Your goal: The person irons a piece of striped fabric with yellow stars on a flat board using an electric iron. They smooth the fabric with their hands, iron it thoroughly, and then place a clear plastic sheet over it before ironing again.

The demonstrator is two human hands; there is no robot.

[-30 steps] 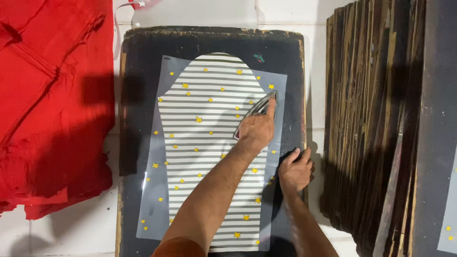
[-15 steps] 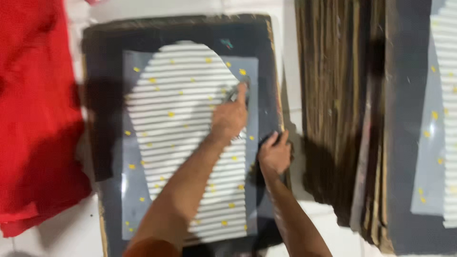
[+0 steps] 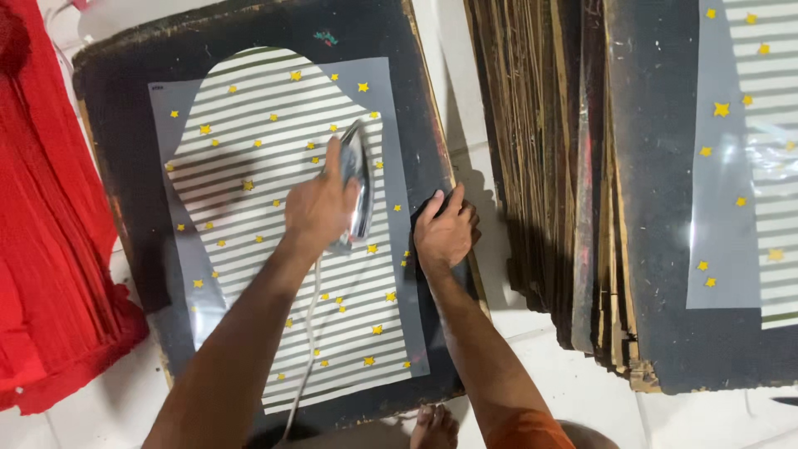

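An iron [image 3: 356, 187] is resting on a striped, star-dotted sheet [image 3: 283, 224] that is lying on a dark board [image 3: 249, 33]. The left hand [image 3: 320, 208] is gripping the iron, fingers curled around its handle, with a cord [image 3: 307, 333] trailing toward the person. The right hand [image 3: 445, 233] is pressing flat on the board's right edge, fingers together. Red cloth [image 3: 50, 249] is lying to the left, and stacked boards [image 3: 582, 166] are standing to the right.

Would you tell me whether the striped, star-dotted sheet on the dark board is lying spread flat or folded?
Spread flat: the striped sheet lies open across the dark board, with no fold showing, under the iron.
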